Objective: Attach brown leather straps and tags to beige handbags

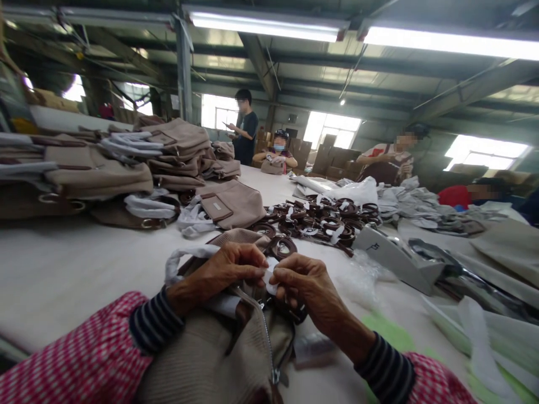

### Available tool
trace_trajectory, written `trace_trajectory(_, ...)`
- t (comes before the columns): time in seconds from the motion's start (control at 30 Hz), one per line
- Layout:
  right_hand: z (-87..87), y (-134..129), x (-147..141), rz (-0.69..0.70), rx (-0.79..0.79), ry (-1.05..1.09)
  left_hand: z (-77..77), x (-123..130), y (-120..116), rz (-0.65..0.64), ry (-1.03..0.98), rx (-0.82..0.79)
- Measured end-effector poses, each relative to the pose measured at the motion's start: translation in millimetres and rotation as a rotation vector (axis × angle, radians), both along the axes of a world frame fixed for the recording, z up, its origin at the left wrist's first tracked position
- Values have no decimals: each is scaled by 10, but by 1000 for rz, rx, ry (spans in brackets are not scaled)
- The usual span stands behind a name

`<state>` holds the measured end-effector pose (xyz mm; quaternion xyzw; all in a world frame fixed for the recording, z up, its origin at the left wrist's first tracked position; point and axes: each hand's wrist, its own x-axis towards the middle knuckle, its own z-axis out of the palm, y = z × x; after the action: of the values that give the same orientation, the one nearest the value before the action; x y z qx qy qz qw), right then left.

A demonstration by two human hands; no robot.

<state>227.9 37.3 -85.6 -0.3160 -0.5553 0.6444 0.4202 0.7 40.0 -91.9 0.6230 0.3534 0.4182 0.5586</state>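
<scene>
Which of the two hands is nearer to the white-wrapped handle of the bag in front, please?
The left hand. It is close beside the white-wrapped handle, while the right hand is farther off, across the small white piece between their fingertips.

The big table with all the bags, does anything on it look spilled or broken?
Nothing looks spilled or broken. The brown straps lie jumbled in a loose heap, and the bags at the left are piled unevenly: messy, but not odd.
</scene>
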Motion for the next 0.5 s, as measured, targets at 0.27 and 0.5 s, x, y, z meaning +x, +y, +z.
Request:
trace_trajectory(0.27, -18, 47, -17, -55, 4, -17, 26, 22, -20, 4, 77, 1)
trace_trajectory(0.5, -25, 76, -70, -61, 32, -91, -18, 3, -16, -23, 269, 175)
